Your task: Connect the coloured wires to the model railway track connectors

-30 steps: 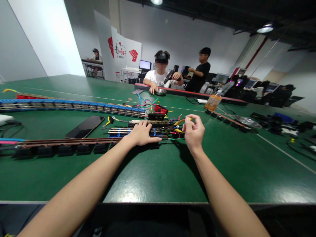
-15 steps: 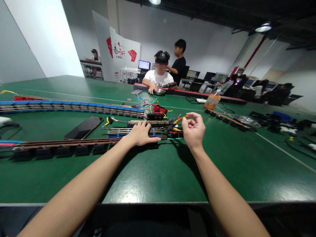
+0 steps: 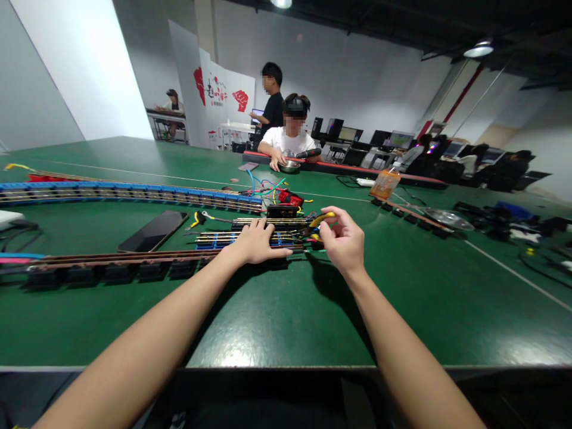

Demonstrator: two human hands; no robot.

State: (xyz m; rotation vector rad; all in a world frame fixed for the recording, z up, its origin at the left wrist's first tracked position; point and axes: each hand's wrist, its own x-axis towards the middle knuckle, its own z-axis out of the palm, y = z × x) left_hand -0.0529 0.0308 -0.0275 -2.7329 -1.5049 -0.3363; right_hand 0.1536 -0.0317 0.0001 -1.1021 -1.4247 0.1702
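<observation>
My left hand lies spread across short rail strips, with its fingers on the far side and its thumb stretched along the near edge. Under it is a strip with blue holders and brass-coloured bars. Behind that lies a dark strip with similar bars. My right hand is closed around yellow-handled pliers at the right end of these strips. Their jaws are hard to make out among wires there. A green wire sticks out below the pliers.
A long brown rail on black blocks runs left; a curved blue rail lies behind. A phone rests between them. Farther off are red connectors, an orange drink bottle and a co-worker with a metal bowl.
My right hand has moved slightly left and its fingers have closed around the pliers. My left hand has stayed in place. A standing person in the background has moved left.
</observation>
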